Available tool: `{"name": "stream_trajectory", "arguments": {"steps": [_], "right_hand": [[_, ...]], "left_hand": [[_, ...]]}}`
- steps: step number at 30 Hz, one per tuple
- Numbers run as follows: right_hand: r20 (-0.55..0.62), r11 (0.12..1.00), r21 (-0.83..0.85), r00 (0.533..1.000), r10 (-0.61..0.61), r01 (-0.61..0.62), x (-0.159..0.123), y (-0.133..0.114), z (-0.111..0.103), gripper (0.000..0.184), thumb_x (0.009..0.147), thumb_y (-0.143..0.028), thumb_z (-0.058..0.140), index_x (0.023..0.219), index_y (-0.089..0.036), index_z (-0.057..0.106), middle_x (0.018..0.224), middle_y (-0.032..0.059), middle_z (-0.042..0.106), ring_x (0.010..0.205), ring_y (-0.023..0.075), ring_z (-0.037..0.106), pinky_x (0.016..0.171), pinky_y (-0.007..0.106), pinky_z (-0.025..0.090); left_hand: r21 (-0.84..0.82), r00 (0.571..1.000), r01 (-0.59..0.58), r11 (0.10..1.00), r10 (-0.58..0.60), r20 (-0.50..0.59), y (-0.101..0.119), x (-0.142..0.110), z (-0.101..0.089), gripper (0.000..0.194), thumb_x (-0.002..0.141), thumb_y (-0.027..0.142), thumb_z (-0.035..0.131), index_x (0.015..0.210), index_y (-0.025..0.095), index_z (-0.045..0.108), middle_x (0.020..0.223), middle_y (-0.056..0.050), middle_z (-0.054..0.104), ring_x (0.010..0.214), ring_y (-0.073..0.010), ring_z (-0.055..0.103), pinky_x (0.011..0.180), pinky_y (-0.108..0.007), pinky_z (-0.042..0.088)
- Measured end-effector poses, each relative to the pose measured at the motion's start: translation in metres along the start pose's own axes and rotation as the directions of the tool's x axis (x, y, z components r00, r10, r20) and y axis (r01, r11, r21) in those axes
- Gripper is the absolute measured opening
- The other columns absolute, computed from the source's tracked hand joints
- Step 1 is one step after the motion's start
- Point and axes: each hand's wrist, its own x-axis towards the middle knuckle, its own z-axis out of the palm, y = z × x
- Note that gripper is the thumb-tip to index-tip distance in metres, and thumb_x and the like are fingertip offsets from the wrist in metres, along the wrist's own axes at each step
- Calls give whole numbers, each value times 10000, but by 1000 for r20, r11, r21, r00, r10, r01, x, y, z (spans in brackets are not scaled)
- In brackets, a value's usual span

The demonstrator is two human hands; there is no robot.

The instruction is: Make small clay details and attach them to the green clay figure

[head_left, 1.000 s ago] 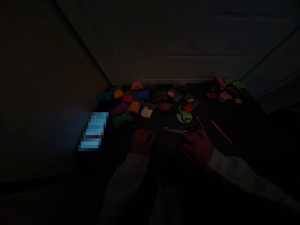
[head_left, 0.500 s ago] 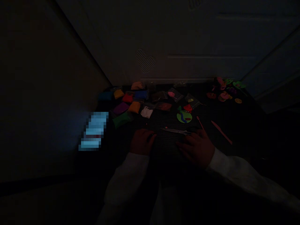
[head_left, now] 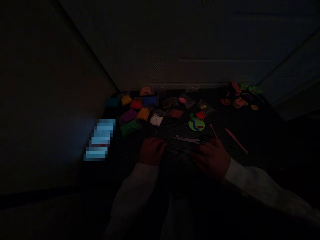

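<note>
Right hand (head_left: 211, 161): palm down, fingers loosely curled, at the near side of the scissors' handles; whether it grips or touches them cannot be told.

Left hand (head_left: 151, 151): palm down, fingers bent, well apart from the right; its underside is hidden, so anything held cannot be told.

Scissors (head_left: 191, 140), one pair: on the dark table (head_left: 175, 151), directly beyond the right fingers. Long axis runs crosswise; blade tips point left, to just beyond the left hand. Blades look closed; the dark handles merge with the table.

Pink scrap (head_left: 177, 136): just beside the blade tips.

Pink stick tool (head_left: 213, 130): beyond the right hand, slanting away leftward; near end hidden at the knuckles.

Pink knife-shaped tool (head_left: 236, 141): right of the right hand, slanting likewise.

Light-green disc (head_left: 192, 126), blue and dark-red pieces on it: beyond the scissors.

Coloured clay packets (head_left: 128, 116): beyond the left hand; several contents too dark to identify.

Small clay models (head_left: 239, 102): far beyond the right hand, outlines indistinct.

Bright panel (head_left: 102, 136): left of the left hand, pixelated.
</note>
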Motion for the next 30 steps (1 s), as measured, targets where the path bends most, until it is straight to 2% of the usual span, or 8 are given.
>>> {"name": "stream_trajectory", "arguments": {"steps": [10, 14, 24, 30], "right_hand": [[-46, 996, 72, 997, 56, -52, -3, 2, -4, 274, 808, -320, 391, 1033, -268, 537, 860, 30, 548, 792, 156, 441, 767, 388, 208], [-38, 997, 66, 999, 37, -35, -3, 3, -3, 260, 797, -312, 409, 1007, -272, 556, 840, 31, 545, 793, 156, 442, 769, 387, 199], [-11, 996, 90, 1000, 10, -9, -1, 2, -2, 274, 807, -300, 397, 1036, -259, 541, 853, 40, 542, 798, 153, 440, 778, 382, 187], [-94, 997, 71, 995, 23, -17, 5, 7, 1, 229, 809, -291, 409, 971, -278, 570, 820, 20, 549, 768, 135, 432, 753, 353, 190]], "left_hand": [[1, 1000, -6, 1000, 6, 11, 1, 0, -1, 181, 717, 322, 525, 791, 177, 606, 779, -43, 591, 769, -157, 507, 710, -295, 432], [-9, 1000, 4, 1000, -4, -9, 1, 0, 0, 176, 712, 318, 532, 784, 176, 607, 780, -48, 591, 773, -162, 510, 717, -304, 433], [-3, 1000, 12, 1000, -11, 26, 1, 1, -2, 182, 718, 314, 526, 790, 170, 610, 792, -52, 596, 781, -161, 509, 731, -300, 426], [-4, 1000, -2, 1000, 2, 14, 1, 1, -1, 180, 720, 313, 522, 792, 173, 608, 781, -50, 591, 776, -163, 506, 721, -302, 427]]}}
